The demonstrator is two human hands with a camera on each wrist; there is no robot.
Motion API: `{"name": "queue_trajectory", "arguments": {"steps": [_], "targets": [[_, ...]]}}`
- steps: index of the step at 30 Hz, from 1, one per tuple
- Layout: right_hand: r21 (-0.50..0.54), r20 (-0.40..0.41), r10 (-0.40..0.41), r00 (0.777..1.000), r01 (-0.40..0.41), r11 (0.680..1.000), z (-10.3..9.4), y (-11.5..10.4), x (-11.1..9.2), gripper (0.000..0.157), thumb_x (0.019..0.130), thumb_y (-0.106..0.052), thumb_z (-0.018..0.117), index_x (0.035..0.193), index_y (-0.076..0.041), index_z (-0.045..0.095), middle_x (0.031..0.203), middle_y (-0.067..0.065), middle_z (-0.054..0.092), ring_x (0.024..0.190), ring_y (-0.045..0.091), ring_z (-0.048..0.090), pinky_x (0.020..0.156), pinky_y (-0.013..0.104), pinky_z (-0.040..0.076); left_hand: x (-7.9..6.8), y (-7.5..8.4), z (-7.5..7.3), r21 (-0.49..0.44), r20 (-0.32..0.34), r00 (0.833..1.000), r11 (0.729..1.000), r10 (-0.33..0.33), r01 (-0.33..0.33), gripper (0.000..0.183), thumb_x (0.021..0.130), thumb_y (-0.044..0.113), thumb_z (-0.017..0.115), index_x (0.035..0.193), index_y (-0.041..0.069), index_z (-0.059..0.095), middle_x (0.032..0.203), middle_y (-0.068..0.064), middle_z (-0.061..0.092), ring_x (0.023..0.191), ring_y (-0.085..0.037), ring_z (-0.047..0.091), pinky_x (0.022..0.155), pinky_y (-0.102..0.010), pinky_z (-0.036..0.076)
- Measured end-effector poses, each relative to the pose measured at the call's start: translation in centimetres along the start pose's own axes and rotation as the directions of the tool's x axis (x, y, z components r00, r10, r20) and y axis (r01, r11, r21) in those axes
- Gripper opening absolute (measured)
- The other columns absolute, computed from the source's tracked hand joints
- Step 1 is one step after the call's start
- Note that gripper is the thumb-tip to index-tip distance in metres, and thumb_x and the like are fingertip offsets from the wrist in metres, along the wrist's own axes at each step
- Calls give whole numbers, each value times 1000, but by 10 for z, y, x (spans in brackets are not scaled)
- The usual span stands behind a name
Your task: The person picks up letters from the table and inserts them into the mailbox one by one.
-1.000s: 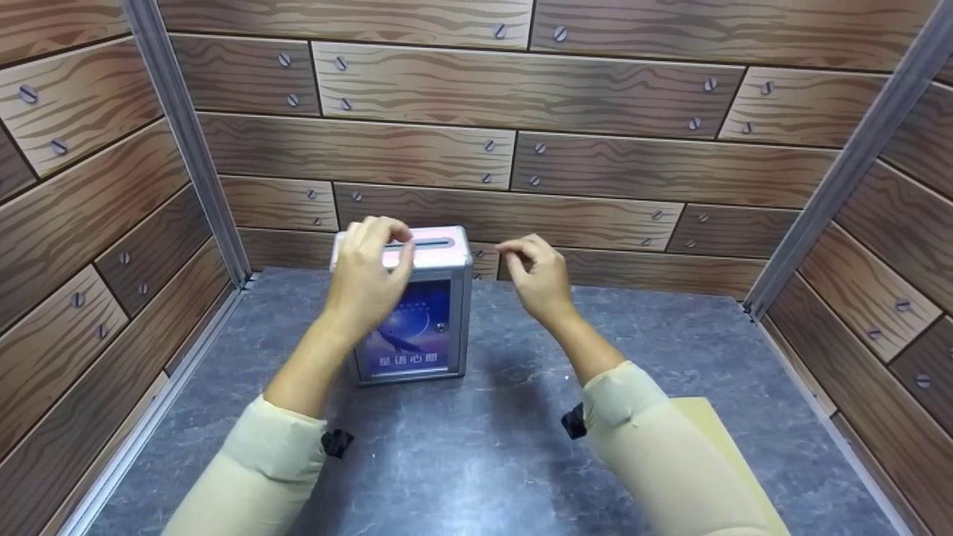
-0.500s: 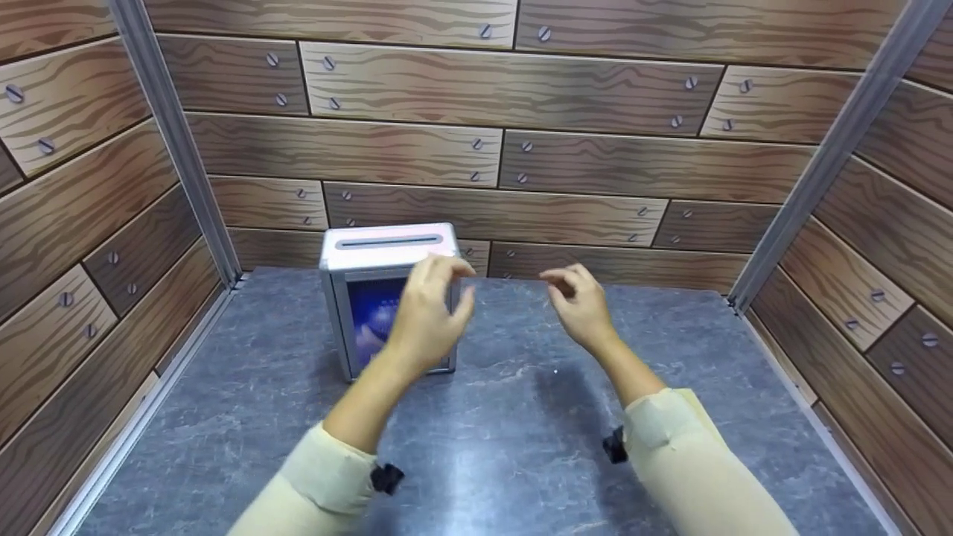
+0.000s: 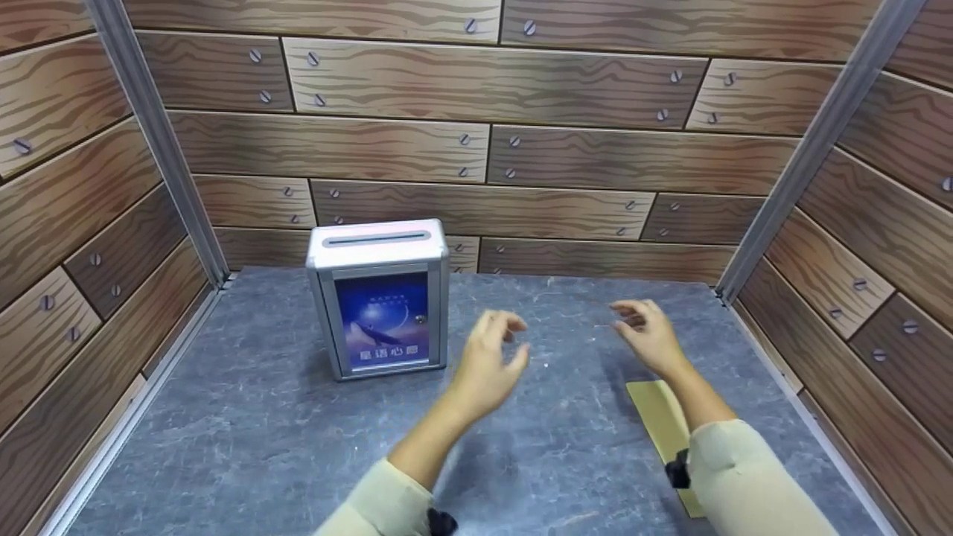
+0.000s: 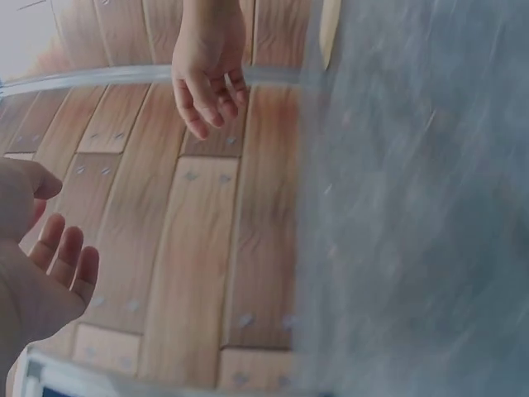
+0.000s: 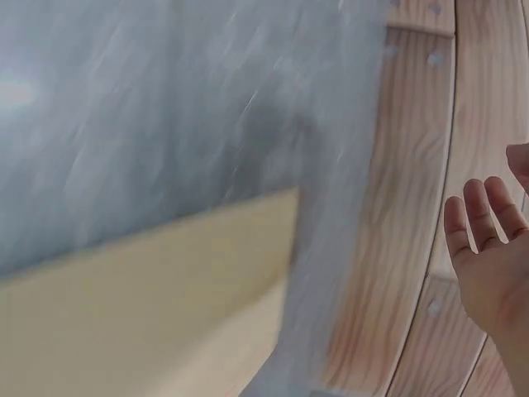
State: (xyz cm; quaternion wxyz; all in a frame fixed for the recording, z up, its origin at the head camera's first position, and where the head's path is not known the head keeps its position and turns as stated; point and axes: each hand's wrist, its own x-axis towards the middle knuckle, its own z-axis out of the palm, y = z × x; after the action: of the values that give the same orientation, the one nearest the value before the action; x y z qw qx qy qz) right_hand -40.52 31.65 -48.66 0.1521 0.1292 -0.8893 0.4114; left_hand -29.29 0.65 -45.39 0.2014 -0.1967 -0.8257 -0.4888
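Observation:
My left hand (image 3: 488, 368) is raised over the grey surface, to the right of the slotted box, with its fingers loosely bent and nothing in them. The box (image 3: 383, 313) stands upright, silver-framed, with a long slot on its white top and a blue picture panel with a lock on its front. Farther right, my right hand (image 3: 649, 336) hovers just beyond the far end of a yellow sheet (image 3: 655, 417), also holding nothing. The right forearm covers part of that sheet. In the right wrist view the yellow sheet (image 5: 149, 306) fills the lower left, below the relaxed right hand (image 5: 496, 273).
The grey marbled table (image 3: 246, 447) is enclosed by wood-patterned walls (image 3: 387, 156) at the back and sides. Metal posts (image 3: 160, 141) run up the corners. A black wrist camera (image 3: 677, 470) sits at the right cuff.
Both hands have moved rightward and nearer, away from the box. The left hand no longer overlaps the box, and the right hand has come close to the yellow sheet. The box stays standing.

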Motion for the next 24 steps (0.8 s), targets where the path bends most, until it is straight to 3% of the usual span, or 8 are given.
{"name": "queue_trajectory", "arguments": {"steps": [6,11,14,19,21,24], "targets": [[-44,71,66,995,-63,997,-27,41,-19,38,97,1,75,134,8,67,125,33,62,111,50,69,93,30,58,-22,3,45,-24,87,995,999,-42,45,32,94,6,76,123,7,64,122,-11,66,108,-27,68,95,-31,59],[-97,166,159,973,-144,985,-51,73,-38,46,98,-6,77,139,10,60,133,39,55,120,56,64,99,51,59,-39,9,74,3,222,971,996,-92,94,39,94,12,79,129,9,64,128,-7,66,110,-18,66,97,-26,58],[-116,231,230,946,-208,971,-65,87,-49,54,98,-10,78,143,10,55,136,40,53,124,56,59,99,52,56,-46,14,87,21,298,946,992,-127,126,43,92,17,82,131,11,64,131,-5,65,110,-14,64,97,-25,57],[-132,348,355,868,-330,935,-80,102,-64,74,97,-20,82,154,5,43,139,38,50,127,50,54,101,51,51,-59,25,109,17,396,898,980,-190,200,50,89,20,87,132,13,63,130,-1,64,108,-9,63,93,-21,56],[-135,382,385,840,-362,922,-82,104,-67,83,95,-24,85,158,3,38,140,37,48,127,48,52,104,54,49,-64,29,118,24,432,878,975,-208,220,53,88,22,87,134,14,63,129,1,64,110,-9,63,94,-21,55],[-141,427,389,816,-364,921,-82,107,-68,92,95,-26,86,164,2,31,140,37,45,127,48,50,107,60,47,-69,35,132,70,478,849,973,-228,221,57,88,28,88,138,17,63,129,6,65,114,-7,64,100,-23,55]]}}
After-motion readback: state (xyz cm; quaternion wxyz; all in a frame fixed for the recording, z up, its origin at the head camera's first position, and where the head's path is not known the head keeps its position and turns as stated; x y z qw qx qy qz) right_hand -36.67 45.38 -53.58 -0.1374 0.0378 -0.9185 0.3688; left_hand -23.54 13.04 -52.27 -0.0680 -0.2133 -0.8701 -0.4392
